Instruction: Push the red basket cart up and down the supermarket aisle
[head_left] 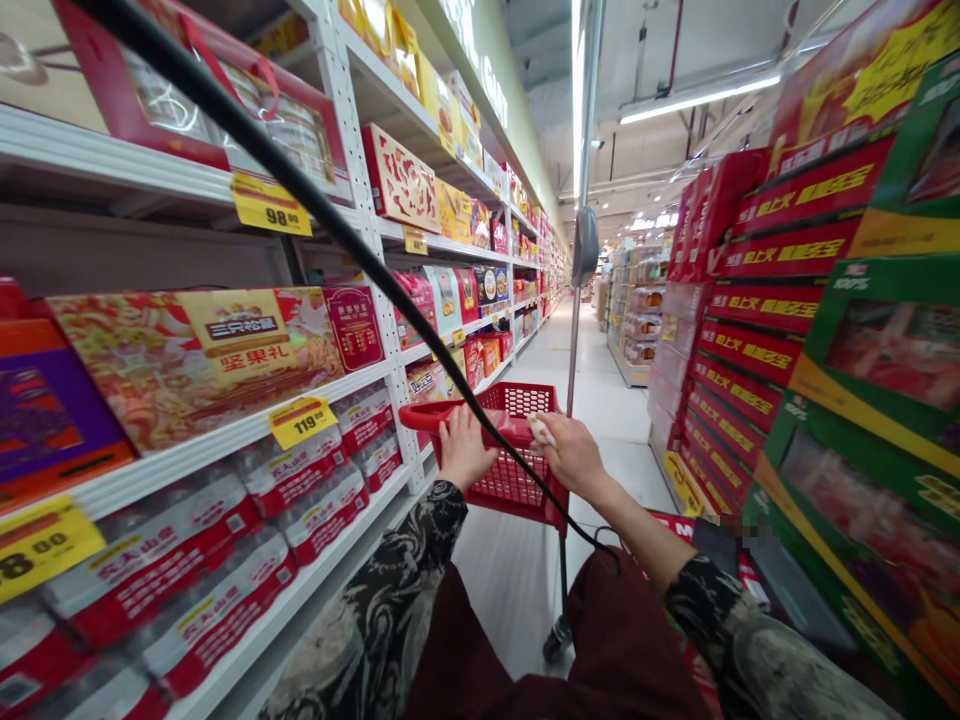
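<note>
A red plastic shopping cart [517, 490] with a mesh basket stands in front of me. My left hand [466, 450] rests on its red handle [427, 412], fingers curled over the bar. At the right end of the bar, my right hand [574, 455] is closed on a crumpled white cloth or tissue [541, 432], pressed against the handle; its exact kind is unclear. A black cord [315, 200] hangs diagonally across the view, passing in front of the cart between my hands.
White shelves [300, 400] with gift boxes [202, 350] and bottle packs [217, 610] line the left. Stacked red cartons [772, 350] and green boxes [885, 400] crowd the right. A metal pole [576, 340] rises beside the cart. The pale aisle floor [551, 365] runs ahead between them.
</note>
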